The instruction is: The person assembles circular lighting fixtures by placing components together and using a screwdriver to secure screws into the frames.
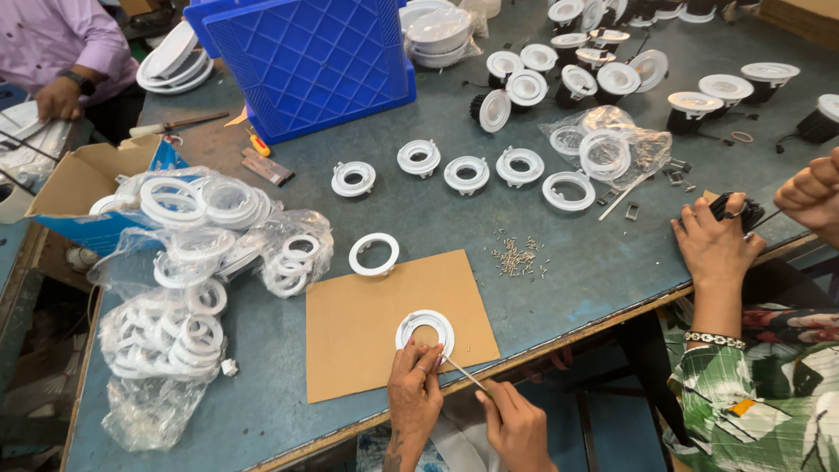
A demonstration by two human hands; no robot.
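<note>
while the left hand (414, 385) presses flat on a white ring (426, 330) lying on a brown card (367, 328) at the near table edge, the right hand (516, 424) pinches a thin tool (466, 375) whose tip meets the ring's rim. the ring is round and open in the middle. left of the card lie clear bags (188, 288) of white rings; beyond them an open cardboard box (83, 188) with blue sides, and farthest a blue crate (306, 61).

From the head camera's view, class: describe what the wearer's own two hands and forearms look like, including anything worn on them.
Both are bare, with no gloves and no sleeves in view. The left hand has pink-painted fingernails, a ring on one finger and a dark tattoo along the forearm. The right hand shows no ring, watch or bracelet.
</note>
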